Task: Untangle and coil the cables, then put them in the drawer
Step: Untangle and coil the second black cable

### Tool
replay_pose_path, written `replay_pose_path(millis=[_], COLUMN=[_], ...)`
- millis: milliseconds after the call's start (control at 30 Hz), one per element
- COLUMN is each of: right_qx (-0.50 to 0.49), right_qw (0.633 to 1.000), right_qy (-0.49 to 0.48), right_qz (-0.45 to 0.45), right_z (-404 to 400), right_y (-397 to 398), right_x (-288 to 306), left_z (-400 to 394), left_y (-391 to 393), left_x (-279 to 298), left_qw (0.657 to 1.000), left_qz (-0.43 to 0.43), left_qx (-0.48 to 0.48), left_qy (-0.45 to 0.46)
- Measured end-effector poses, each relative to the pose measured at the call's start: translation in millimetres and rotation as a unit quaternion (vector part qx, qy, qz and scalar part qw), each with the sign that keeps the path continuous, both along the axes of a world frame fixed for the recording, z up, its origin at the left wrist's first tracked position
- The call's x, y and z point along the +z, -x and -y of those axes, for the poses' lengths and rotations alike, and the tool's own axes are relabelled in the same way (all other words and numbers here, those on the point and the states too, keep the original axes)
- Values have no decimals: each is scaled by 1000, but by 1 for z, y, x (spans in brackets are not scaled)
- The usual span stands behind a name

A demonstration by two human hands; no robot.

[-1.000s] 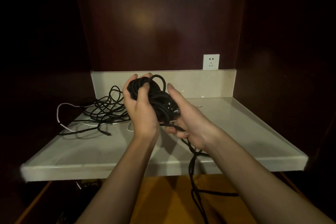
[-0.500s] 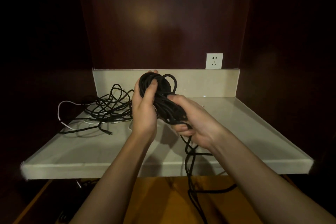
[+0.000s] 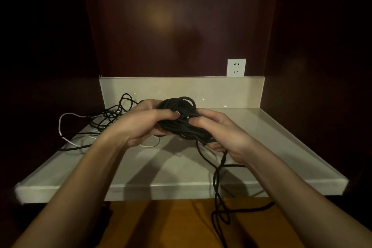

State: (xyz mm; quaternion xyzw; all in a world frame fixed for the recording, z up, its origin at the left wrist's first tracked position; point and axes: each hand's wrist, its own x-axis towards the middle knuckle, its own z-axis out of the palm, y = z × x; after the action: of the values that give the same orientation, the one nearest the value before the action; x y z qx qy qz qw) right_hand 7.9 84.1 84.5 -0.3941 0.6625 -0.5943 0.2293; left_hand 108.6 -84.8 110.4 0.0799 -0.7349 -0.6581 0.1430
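Both hands are raised over the pale stone counter (image 3: pixel 271 147), holding one bundle of black cable (image 3: pixel 181 115) between them, above the counter's middle and clear of its surface.

Left hand (image 3: pixel 145 125): fingers curled round the left side of the bundle from behind, thumb laid across the top strands, so it grips the coil.

Right hand (image 3: pixel 225 133): thumb and fingers closed on the bundle's right and lower end, pinching the strands together near the palm.

The bundle is a loose, roughly round coil; several loops stand up at its far edge. A free black tail (image 3: pixel 216 183) leaves the bundle under the right hand, drops past the counter's front edge and lies in loops on the orange-brown surface (image 3: pixel 161 225) below. Whether that surface is the drawer cannot be told.

On the left rear of the counter lies a second tangle of thin black cable (image 3: pixel 112 115), uncoiled, with loops rising against the backsplash (image 3: pixel 221 90). A white cable (image 3: pixel 66 116) arcs out past the counter's left edge and runs back under the left wrist.

A white wall socket (image 3: pixel 236 67) sits on the dark wood panel just above the backsplash, toward the right. Surroundings are dark; detail at both sides is lost.
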Motion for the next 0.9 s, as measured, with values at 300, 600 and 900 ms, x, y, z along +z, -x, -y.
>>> replay_pose_path(millis=[300, 600, 900], right_qx=[40, 18, -92], right_qw=[997, 998, 738], right_qy=[-48, 33, -240], right_qz=[-50, 46, -624], right_z=[-1, 7, 12], right_y=[-1, -5, -49], right_x=[7, -25, -5], left_z=[6, 16, 29], left_y=[4, 11, 24], left_x=[-5, -18, -33], left_qw=[987, 988, 860], left_qz=[-22, -96, -126], left_qx=[5, 103, 317], left_qy=[157, -60, 380])
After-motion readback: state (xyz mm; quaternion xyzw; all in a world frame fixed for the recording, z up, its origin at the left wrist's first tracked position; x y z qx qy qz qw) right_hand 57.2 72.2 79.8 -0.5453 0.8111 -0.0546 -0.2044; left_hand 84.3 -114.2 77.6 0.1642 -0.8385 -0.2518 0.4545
